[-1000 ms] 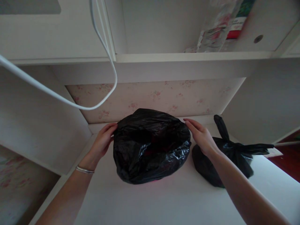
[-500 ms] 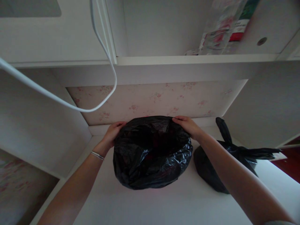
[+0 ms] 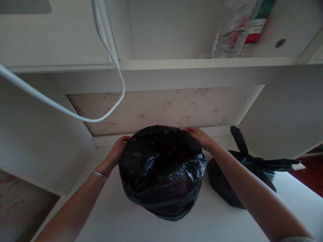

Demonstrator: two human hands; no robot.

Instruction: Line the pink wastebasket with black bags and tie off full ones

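A black garbage bag (image 3: 161, 201) faces me over the white surface, its round mouth spread wide and its inside dark. It appears stretched around something round, though whatever lies under the plastic is covered. At its far left edge, my left hand (image 3: 120, 148) grips the bag, with the fingertips partly hidden behind it. My right hand (image 3: 199, 137) holds the far right rim, fingers curled over the edge. A second black garbage bag (image 3: 224, 185), knotted at the top, sits to the right, partly behind my right forearm.
White cable (image 3: 101, 118) loops down at the upper left. Overhead, a shelf edge (image 3: 202, 64) crosses the view, with a clear plastic package (image 3: 230, 40) on the shelf. Side panels stand left and right of the white surface (image 3: 106, 215), with floral wallpaper (image 3: 161, 107) behind.
The near side of the held bag has tilted and reaches lower toward me, showing more of its outer wall. My left hand has shifted slightly left and down with it.
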